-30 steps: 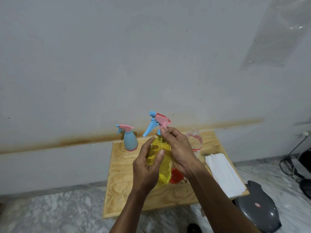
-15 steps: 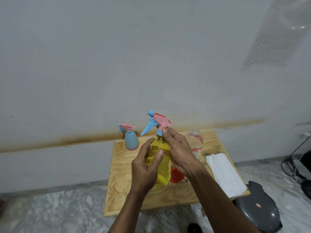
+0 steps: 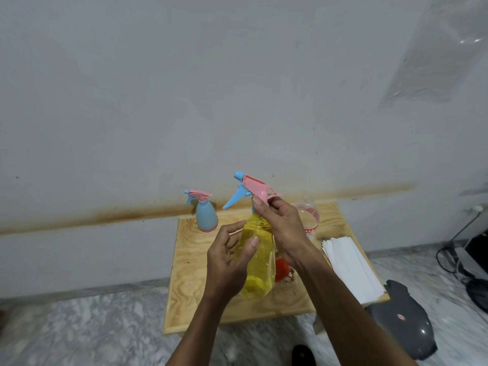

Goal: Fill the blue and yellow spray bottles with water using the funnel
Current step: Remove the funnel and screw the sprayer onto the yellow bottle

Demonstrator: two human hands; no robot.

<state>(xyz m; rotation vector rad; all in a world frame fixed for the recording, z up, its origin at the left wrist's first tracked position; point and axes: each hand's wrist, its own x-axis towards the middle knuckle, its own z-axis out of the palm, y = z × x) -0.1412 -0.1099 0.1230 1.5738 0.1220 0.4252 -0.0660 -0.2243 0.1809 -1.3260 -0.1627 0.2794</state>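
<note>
The wooden table (image 3: 184,281) is small, its far edge set against the grey wall (image 3: 184,88), its near edge and both side edges open to the marble floor (image 3: 79,326). Bare wood shows along the left side and the near-left corner. A stack of white paper (image 3: 348,268) runs along the right edge and overhangs the near-right corner. A dark grey object (image 3: 404,320) lies on the floor just past that corner, with cables (image 3: 454,257) further right.

A clear plastic bottle (image 3: 309,220) stands at the back right; its red band carries lettering too small to read.

The yellow spray bottle (image 3: 257,262) stands upright near the table's middle. The left hand (image 3: 227,262) is curled round its left flank, thumb pressed on the front. The right hand (image 3: 280,225) pinches the neck just under the pink and blue spray head (image 3: 253,190), which is tilted with the nozzle pointing up-left. Both hands are clamped on this 1 bottle. A red funnel (image 3: 281,269) peeks out behind it, touching or just beside the base. The blue spray bottle (image 3: 206,216) stands apart at the back left, its head on.
</note>
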